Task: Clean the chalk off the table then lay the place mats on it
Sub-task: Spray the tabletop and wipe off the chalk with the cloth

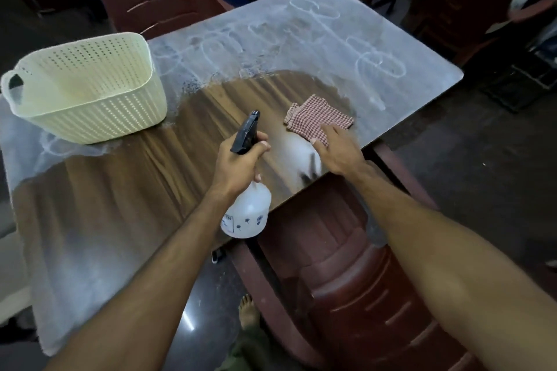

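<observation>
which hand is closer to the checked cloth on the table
Right. The right hand rests its fingers on the near edge of the checked cloth. The left hand is apart from it, to its left, gripping the spray bottle.

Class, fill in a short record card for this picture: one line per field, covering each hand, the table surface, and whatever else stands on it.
left hand: left hand grips the spray bottle by its black trigger head
right hand: right hand rests flat on the checked cloth
table: table shows bare wood in the middle
chalk: chalk scribbles and haze cover the far side
basket: cream perforated basket stands at the left
place mats: none visible
</observation>
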